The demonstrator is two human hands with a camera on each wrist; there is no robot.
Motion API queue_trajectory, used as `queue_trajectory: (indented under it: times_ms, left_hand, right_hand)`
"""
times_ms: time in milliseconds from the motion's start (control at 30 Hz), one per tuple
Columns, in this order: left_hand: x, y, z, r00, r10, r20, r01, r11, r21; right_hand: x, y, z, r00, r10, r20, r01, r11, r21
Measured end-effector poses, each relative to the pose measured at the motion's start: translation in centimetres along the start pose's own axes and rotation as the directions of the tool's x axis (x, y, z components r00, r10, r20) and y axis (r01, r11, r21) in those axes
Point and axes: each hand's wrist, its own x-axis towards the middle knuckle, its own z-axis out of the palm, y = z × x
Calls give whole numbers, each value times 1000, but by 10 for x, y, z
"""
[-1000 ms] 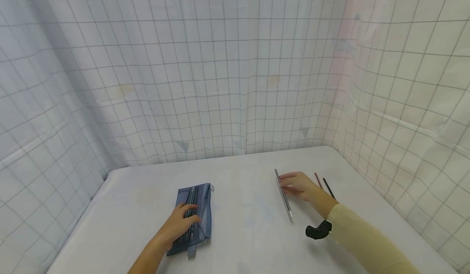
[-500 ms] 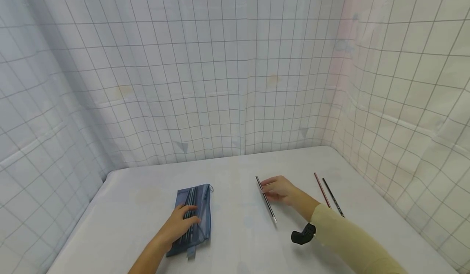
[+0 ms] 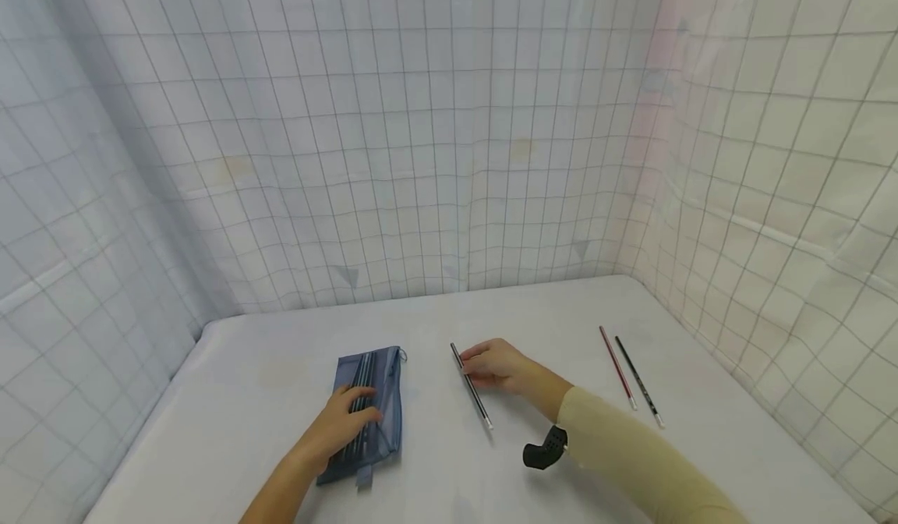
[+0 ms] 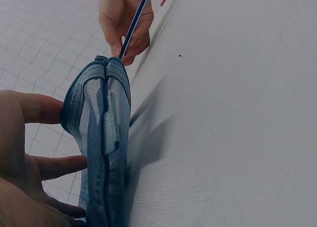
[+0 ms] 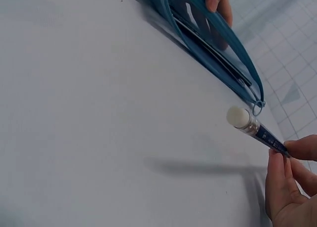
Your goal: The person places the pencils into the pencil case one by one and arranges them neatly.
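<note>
A blue mesh pencil pouch [image 3: 389, 423] lies on the table at left of centre, with several dark pencils [image 5: 213, 51] inside; its zipped mouth gapes in the right wrist view. My left hand [image 3: 340, 428] rests on the pouch with fingers spread. In the left wrist view those fingers touch the pouch's side. Right of the pouch, my right hand [image 3: 500, 366] pinches a dark pencil [image 3: 473, 391] between thumb and fingers, a little above the table. The pencil's white eraser [image 5: 238, 117] points toward the right wrist camera.
A red pencil [image 3: 617, 366] and a black patterned pencil [image 3: 639, 380] lie side by side on the right of the white table [image 3: 231, 415]. Grid-patterned curtains [image 3: 393, 134] hang behind and at both sides. A black strap piece [image 3: 544, 449] sticks out by the right sleeve.
My right hand has carried the dark pencil leftward, toward the pouch, uncovering the red and black pencils at right. My left hand and the pouch have stayed in place.
</note>
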Motion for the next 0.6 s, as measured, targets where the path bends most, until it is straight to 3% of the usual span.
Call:
queue_trajectory:
  times_ms: [267, 600]
  left_hand:
    - [1, 0, 0, 1000, -3, -4, 3, 1000, 23]
    - [2, 2, 0, 1000, -12, -19, 12, 999, 38]
  right_hand:
    - [3, -5, 34, 999, -4, 49, 3, 999, 38]
    - [10, -5, 53, 999, -2, 36, 1, 999, 54]
